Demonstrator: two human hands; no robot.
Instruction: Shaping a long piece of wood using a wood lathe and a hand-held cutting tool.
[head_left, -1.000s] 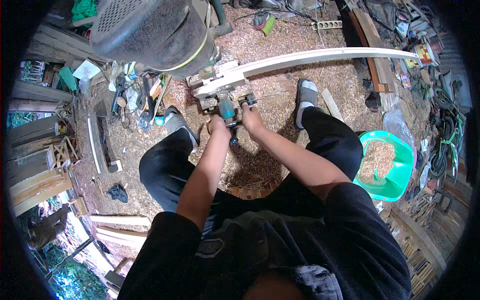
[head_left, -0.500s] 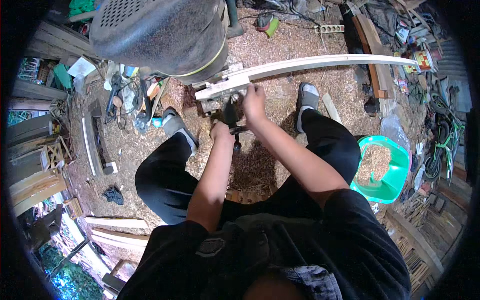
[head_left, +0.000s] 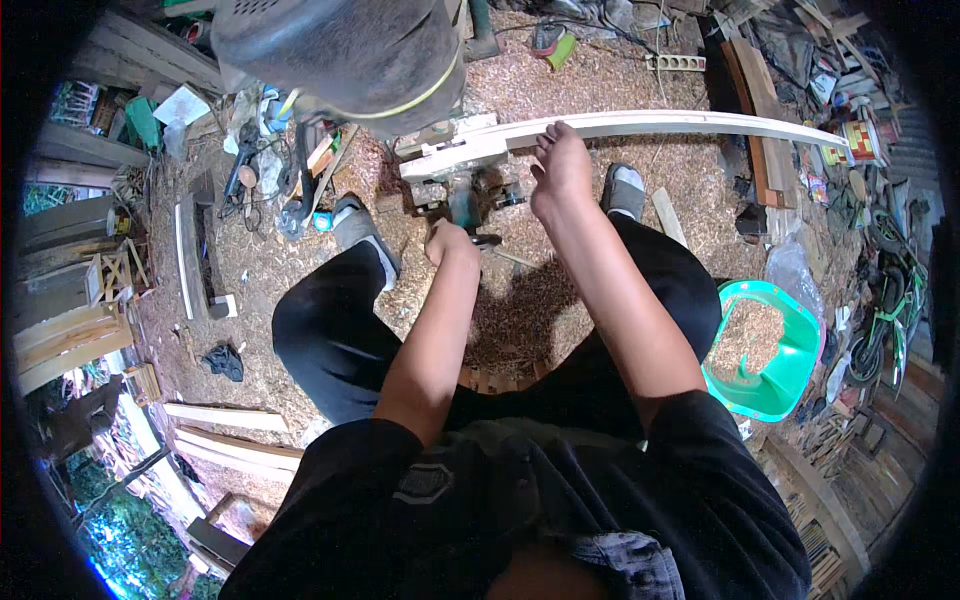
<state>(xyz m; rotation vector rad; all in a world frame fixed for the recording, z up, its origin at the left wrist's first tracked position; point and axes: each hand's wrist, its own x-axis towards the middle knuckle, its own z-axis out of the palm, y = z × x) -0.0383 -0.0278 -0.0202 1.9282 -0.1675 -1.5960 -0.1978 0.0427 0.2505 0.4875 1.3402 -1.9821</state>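
Left of the long white board, the left foot in its grey slipper stands on the shavings, near enough that the board's left end could strike it if the vise below that end were to lose its bite. Above the same end looms a large dark rounded housing, which could get in the way if the board were lifted or swung. Just below the board's left end, the left hand is turned knuckles up at the vise, its forearm slanting up and inward; the fingers look curled, but whether they are clamped on the handle I cannot tell. Farther right, the right hand is raised at the board's lower edge, wrist bent back a little, fingers loosely bent and apart from the thumb, with nothing in its grasp; contact with the wood is unclear. With no firm hold there, the board could twist or slip, its long right-hand reach adding leverage. Toward its right end the board passes over brown planks and ends by a red-and-yellow tin, which a sideways knock could topple.
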